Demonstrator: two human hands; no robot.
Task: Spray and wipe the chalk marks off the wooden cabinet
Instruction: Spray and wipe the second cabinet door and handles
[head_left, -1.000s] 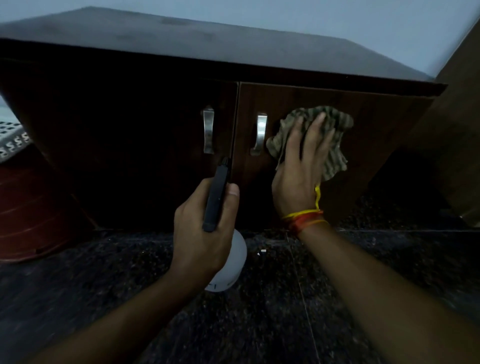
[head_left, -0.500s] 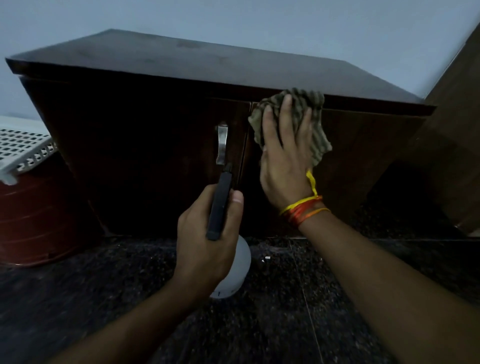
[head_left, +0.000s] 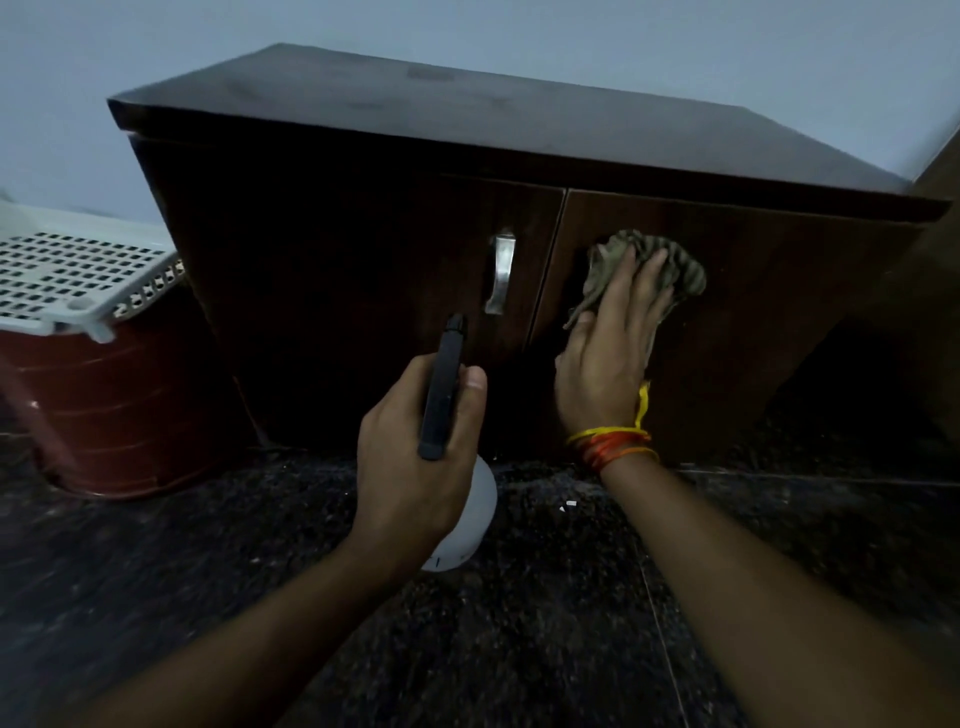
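Right hand (head_left: 605, 353) is covering most of the cloth (head_left: 670, 260) & whatever handle sits on the right door. Left hand (head_left: 410, 457) is hiding the spray bottle (head_left: 475, 512) neck; only black head & white base showing. Chalk marks: too dim to tell. Red bin (head_left: 119, 410) & white basket (head_left: 67, 270) are running off the left edge.

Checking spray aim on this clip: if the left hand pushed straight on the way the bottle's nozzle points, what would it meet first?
Most likely the left door of the cabinet, just below its handle. The left hand aims the spray bottle there, and nothing shows between them, though depth is hard to judge.
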